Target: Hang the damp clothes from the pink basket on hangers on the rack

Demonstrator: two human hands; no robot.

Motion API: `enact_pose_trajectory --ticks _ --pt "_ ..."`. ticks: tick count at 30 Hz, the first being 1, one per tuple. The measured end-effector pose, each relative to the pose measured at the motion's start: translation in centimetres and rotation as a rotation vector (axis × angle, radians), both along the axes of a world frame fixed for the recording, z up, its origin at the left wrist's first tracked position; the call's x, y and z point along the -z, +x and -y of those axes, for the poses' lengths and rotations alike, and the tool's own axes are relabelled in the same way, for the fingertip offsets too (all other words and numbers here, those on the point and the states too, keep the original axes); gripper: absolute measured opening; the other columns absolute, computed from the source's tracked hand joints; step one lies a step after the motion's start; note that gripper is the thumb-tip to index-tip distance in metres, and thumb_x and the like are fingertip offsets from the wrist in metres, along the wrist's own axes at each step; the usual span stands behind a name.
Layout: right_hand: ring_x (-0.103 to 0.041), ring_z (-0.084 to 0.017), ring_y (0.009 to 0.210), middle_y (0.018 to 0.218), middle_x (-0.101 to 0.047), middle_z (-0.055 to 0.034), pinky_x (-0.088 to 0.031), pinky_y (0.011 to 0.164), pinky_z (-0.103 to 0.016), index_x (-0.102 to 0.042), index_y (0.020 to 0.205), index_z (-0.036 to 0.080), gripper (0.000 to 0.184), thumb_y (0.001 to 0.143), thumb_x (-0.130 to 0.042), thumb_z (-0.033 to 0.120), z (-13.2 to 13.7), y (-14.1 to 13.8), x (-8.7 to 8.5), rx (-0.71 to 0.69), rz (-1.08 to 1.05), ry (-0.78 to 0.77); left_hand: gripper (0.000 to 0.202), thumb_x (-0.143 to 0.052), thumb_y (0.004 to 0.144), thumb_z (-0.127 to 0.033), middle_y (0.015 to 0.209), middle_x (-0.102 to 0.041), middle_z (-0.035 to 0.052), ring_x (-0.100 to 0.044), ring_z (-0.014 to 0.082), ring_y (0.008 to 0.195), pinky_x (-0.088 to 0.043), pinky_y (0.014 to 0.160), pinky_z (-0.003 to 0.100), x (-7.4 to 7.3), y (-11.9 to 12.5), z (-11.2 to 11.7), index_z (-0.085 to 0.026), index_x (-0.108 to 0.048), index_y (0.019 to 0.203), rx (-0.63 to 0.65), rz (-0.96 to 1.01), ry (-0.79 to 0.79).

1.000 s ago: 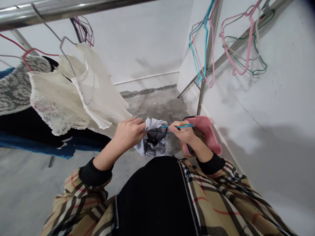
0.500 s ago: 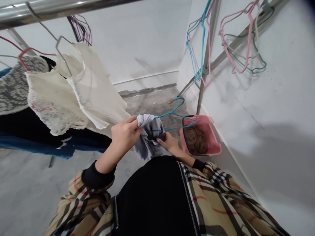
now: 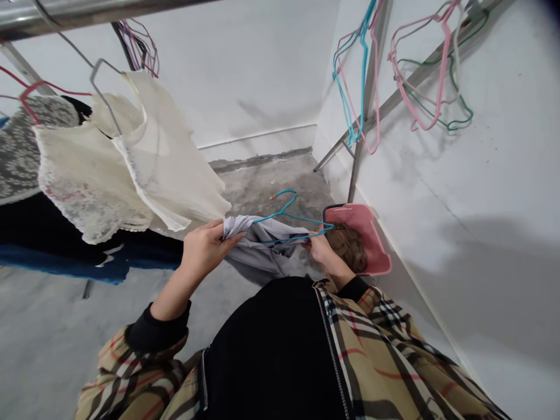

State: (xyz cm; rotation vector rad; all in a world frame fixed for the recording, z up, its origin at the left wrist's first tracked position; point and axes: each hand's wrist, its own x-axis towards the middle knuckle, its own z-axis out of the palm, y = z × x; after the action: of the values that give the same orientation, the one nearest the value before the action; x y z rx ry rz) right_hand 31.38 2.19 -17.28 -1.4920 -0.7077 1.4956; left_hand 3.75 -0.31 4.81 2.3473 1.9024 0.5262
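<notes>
- Head view: the left hand (image 3: 202, 249) pinches one edge of the grey garment (image 3: 261, 255) between thumb and fingers. This pulls the cloth taut towards the left, apparently so that it hangs open rather than bunched.
- Head view: the right hand (image 3: 319, 247) is closed on the right corner of the blue wire hanger (image 3: 289, 220), with cloth gathered against it. Whether the fingers also grip the cloth itself is hard to tell.
- Head view: the hanger lies nearly flat across the garment, its hook pointing away from the person. The lower wire seems to pass into the fabric, which would explain why both hands keep the piece spread in front of the body, above the floor (image 3: 266, 178).
- Head view: the pink basket (image 3: 373, 228) sits on the floor against the wall, just beside the right hand, with brown cloth (image 3: 349, 247) inside and within easy reach.
- Head view: at the upper left a cream lace top (image 3: 131, 169) hangs by a grey wire hanger from the metal rail (image 3: 87, 10), next to darker clothes.
- Head view: empty coloured hangers (image 3: 362, 76) hang on the slanted rack at the right, close to hand.
</notes>
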Motion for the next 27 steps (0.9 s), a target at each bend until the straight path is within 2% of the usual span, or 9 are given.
enact_pose_trajectory --ticks 4,8,13,17,19,23,24,25,27 --pt "-0.064 -0.016 0.075 0.076 -0.065 -0.0015 -0.054 0.076 -0.032 -0.05 0.076 0.021 0.027 0.065 -0.066 0.04 0.1 1.5 -0.4 0.054 -0.163 0.068 0.032 -0.058 0.087 -0.05 0.086 -0.072 0.0037 -0.065 0.0183 0.073 -0.04 0.059 0.025 1.0 -1.7 -0.1 -0.022 -0.074 0.083 -0.012 -0.029 0.0" --pt "-0.065 -0.017 0.077 0.077 -0.065 -0.0016 -0.054 0.078 -0.036 -0.051 0.077 0.022 0.03 0.069 -0.064 0.047 -0.1 2.1 -0.9 0.11 -0.237 0.124 0.029 -0.056 0.089 -0.046 0.092 -0.072 0.0037 -0.065 0.0193 0.075 -0.037 0.057 0.026 2.5 -2.6 -0.1 -0.024 -0.074 0.087 -0.052 -0.047 0.0" --pt "-0.058 -0.014 0.063 0.065 -0.059 0.0025 -0.052 0.066 -0.029 -0.047 0.071 0.022 0.032 0.074 -0.061 0.051 -1.6 2.2 -2.2 0.229 -0.224 0.18 0.032 -0.052 0.092 -0.045 0.081 -0.067 0.0042 -0.063 0.0184 0.072 -0.029 0.054 0.026 3.9 -2.7 0.0 -0.022 -0.072 0.081 -0.026 -0.09 -0.015" --pt "-0.049 -0.01 0.054 0.061 -0.054 0.0051 -0.047 0.056 -0.024 -0.048 0.072 0.021 0.04 0.07 -0.067 0.056 -1.5 2.9 -4.8 0.256 -0.21 0.224 0.033 -0.052 0.091 -0.044 0.076 -0.064 0.0042 -0.061 0.0168 0.068 -0.025 0.052 0.027 5.0 -2.5 0.3 -0.021 -0.071 0.077 -0.016 -0.153 -0.03" --pt "-0.047 -0.009 0.053 0.061 -0.054 0.0055 -0.043 0.053 -0.021 -0.052 0.073 0.019 0.039 0.072 -0.069 0.055 -0.5 3.4 -6.7 0.141 -0.125 0.285 0.031 -0.052 0.091 -0.042 0.076 -0.065 0.0039 -0.061 0.0165 0.069 -0.026 0.052 0.027 5.8 -2.4 0.5 -0.021 -0.072 0.079 -0.014 -0.167 -0.031" --pt "-0.055 -0.011 0.064 0.073 -0.062 0.0015 -0.044 0.061 -0.022 -0.065 0.08 0.017 0.026 0.085 -0.063 0.043 1.7 5.0 -11.7 -0.622 0.318 0.516 0.03 -0.052 0.091 -0.042 0.078 -0.067 0.0037 -0.063 0.0166 0.074 -0.036 0.058 0.024 7.7 -2.4 0.4 -0.021 -0.072 0.084 -0.083 0.031 0.057" --pt "-0.059 -0.012 0.069 0.078 -0.065 0.0 -0.045 0.065 -0.023 -0.067 0.083 0.017 0.024 0.087 -0.061 0.04 2.0 5.5 -13.0 -0.744 0.427 0.587 0.029 -0.052 0.09 -0.041 0.08 -0.069 0.0043 -0.064 0.0169 0.076 -0.039 0.061 0.024 8.1 -2.5 0.3 -0.02 -0.072 0.086 -0.096 0.113 0.084" --pt "-0.061 -0.013 0.074 0.082 -0.066 -0.0014 -0.046 0.069 -0.025 -0.069 0.086 0.018 0.022 0.089 -0.06 0.038 2.1 5.8 -14.2 -0.759 0.531 0.665 0.028 -0.053 0.09 -0.04 0.083 -0.07 0.0051 -0.065 0.0173 0.079 -0.042 0.064 0.024 8.4 -2.5 0.2 -0.02 -0.072 0.089 -0.098 0.191 0.102" --pt "-0.062 -0.016 0.082 0.092 -0.067 -0.0042 -0.048 0.075 -0.028 -0.07 0.096 0.02 0.021 0.091 -0.058 0.036 1.9 6.4 -16.3 -0.55 0.754 0.804 0.028 -0.053 0.089 -0.04 0.085 -0.071 0.0066 -0.065 0.0177 0.081 -0.046 0.07 0.025 8.6 -2.5 -0.1 -0.019 -0.072 0.092 -0.072 0.309 0.122"
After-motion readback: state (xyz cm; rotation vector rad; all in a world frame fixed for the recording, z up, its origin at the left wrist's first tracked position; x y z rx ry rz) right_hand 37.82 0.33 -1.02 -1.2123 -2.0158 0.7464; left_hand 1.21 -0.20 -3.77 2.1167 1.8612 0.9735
